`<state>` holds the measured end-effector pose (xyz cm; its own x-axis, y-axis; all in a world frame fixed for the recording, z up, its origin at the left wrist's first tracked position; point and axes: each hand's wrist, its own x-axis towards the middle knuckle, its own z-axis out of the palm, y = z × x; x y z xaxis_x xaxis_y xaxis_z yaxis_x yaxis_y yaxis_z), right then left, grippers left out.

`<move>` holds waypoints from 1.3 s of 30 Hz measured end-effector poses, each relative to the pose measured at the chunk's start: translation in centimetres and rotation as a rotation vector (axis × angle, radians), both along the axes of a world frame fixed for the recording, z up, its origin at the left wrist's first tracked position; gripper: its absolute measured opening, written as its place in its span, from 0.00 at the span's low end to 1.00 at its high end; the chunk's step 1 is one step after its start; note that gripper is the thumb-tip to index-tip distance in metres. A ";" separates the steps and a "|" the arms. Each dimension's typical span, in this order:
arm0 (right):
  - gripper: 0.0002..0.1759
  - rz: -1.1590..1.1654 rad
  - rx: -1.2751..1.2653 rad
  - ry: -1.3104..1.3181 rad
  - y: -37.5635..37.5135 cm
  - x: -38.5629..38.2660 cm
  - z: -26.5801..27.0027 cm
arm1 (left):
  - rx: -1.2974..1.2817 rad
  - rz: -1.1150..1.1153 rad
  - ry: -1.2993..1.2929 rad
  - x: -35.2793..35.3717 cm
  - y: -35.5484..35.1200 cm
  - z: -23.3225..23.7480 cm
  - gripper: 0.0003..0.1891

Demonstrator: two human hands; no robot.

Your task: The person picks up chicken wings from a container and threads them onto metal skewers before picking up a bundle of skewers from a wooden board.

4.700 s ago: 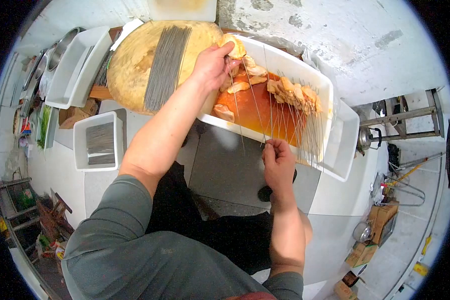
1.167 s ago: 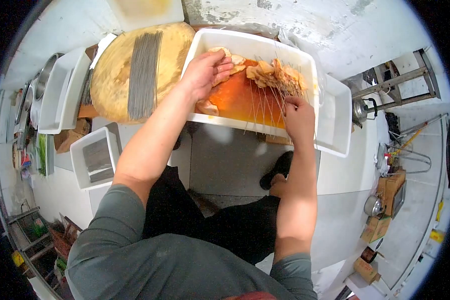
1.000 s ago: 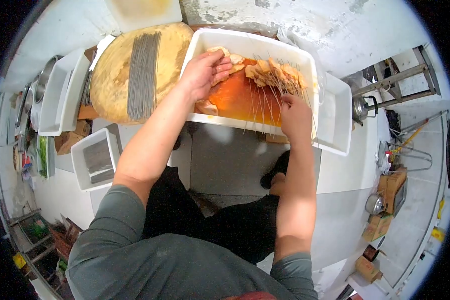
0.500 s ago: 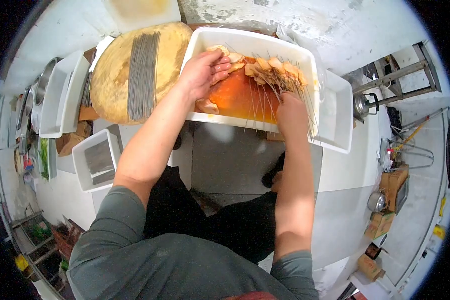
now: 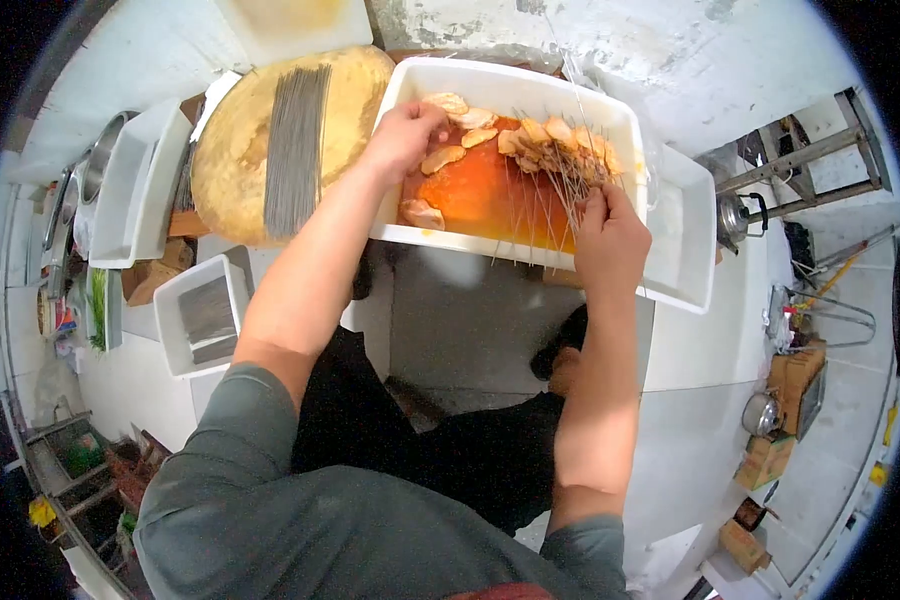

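Observation:
A white plastic tub [image 5: 410,232] holds orange-red liquid [image 5: 485,195], with loose pale meat slices [image 5: 443,158] at its left side. My left hand [image 5: 406,140] is over the tub's left side, its fingers curled beside the slices; what they hold, if anything, is hidden. On the right, my right hand [image 5: 612,240] pinches a thin metal skewer near the front rim. Several skewers [image 5: 515,215] fan out around it, their meat-loaded ends [image 5: 555,145] heaped along the tub's back right, their bare ends pointing toward me.
Left of the tub, a round wooden chopping block [image 5: 230,150] carries a bundle of bare metal skewers [image 5: 297,150]. A smaller white bin [image 5: 175,330] sits below it. Another white tub [image 5: 690,240] adjoins on the right, near a metal kettle [image 5: 732,218]. A wall rises behind.
My left hand has drawn back toward the tub's left rim, its fingers curling and uncovering slices. My right hand has turned and shifted right; a long skewer now points up past the back rim.

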<state>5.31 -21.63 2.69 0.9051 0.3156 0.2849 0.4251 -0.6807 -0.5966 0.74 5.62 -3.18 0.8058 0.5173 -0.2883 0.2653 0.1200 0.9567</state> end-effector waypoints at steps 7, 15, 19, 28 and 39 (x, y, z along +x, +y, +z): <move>0.14 0.018 0.198 0.180 -0.2 -0.7 0.2 | 0.716 -0.353 0.458 0.3 -1.9 0.3 0.25; 0.07 0.075 0.561 0.480 0.4 -2.8 -0.9 | 0.968 -0.661 0.563 2.3 -1.6 -5.5 0.16; 0.08 0.072 0.670 0.584 4.0 -3.2 -1.0 | 1.007 -0.800 0.632 2.0 -2.0 -3.5 0.17; 0.22 0.657 -0.179 0.324 26.1 -5.4 1.8 | 0.865 -0.529 0.365 1.9 -3.3 -5.4 0.16; 0.26 0.742 -0.673 0.265 38.1 -5.5 -7.7 | 0.746 -0.474 0.189 0.7 -2.6 -5.3 0.16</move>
<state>-0.17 16.46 -5.02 0.4260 0.8397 -0.3369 0.7840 -0.5285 -0.3258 1.47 3.01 -8.44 0.9552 0.2486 -0.1604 0.2897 -0.6759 0.6776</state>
